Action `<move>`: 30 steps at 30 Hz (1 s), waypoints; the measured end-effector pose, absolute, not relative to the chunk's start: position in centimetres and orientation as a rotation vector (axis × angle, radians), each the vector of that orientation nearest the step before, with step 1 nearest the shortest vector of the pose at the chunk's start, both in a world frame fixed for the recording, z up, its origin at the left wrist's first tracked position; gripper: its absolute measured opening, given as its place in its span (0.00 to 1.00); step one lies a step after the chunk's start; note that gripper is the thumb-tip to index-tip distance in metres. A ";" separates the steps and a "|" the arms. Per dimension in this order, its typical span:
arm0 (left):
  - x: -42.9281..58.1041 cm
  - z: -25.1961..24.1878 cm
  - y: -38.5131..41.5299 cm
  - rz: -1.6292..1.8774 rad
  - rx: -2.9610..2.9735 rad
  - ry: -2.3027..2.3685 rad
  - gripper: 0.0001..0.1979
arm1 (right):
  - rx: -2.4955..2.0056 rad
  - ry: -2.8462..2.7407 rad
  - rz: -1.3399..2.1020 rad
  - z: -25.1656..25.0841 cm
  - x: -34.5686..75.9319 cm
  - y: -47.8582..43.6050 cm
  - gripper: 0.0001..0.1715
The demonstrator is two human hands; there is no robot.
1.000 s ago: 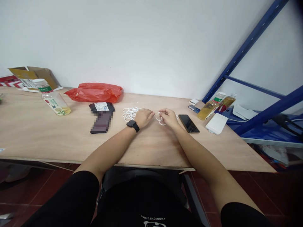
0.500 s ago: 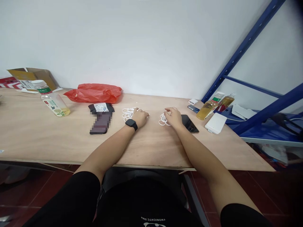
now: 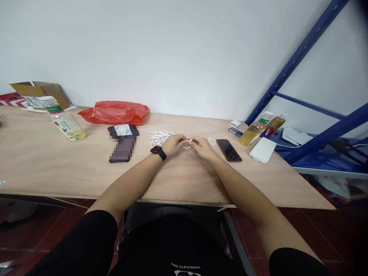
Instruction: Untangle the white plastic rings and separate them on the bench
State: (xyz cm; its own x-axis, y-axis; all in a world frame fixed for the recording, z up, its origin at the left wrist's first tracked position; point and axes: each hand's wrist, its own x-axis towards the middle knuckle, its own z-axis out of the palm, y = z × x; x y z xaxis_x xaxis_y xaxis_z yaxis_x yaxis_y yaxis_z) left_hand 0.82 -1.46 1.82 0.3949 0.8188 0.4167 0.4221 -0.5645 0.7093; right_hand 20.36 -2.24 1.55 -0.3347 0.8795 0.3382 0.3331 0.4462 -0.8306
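Observation:
My left hand [image 3: 174, 144], with a black watch on its wrist, meets my right hand [image 3: 202, 147] above the table. Between their pinched fingertips is a thin white ring [image 3: 186, 147], partly covered by the fingers. Both hands look closed on it. A pile of similar white rings [image 3: 156, 134] lies just beyond and left of my left hand, partly hidden behind it. Close to my right hand, a few more white rings [image 3: 212, 141] rest on the table, some of them hidden by the hand.
A phone [image 3: 229, 150] lies right of my right hand, near a white box [image 3: 262, 150] and a drink bottle [image 3: 255, 129]. To the left are a dark package [image 3: 123, 143], a red plastic bag [image 3: 115, 113] and another bottle [image 3: 66, 123]. Blue shelving [image 3: 324, 132] borders the right.
My hands have come together from either side and now pinch a white ring between them. My right hand has moved left, uncovering the phone and some rings.

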 end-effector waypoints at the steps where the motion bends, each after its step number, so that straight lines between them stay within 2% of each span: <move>1: 0.9 2.0 -1.7 1.039 2.231 1.122 0.15 | -1.041 -1.880 0.884 1.6 20.3 -2.3 0.18; 20: 1.9 2.9 -2.9 1.043 2.494 1.310 0.18 | -1.091 -1.647 1.085 1.6 19.9 -1.9 0.15; 30: 2.7 3.2 -3.3 1.004 2.636 1.351 0.17 | -1.096 -1.354 1.235 1.9 18.6 -2.0 0.08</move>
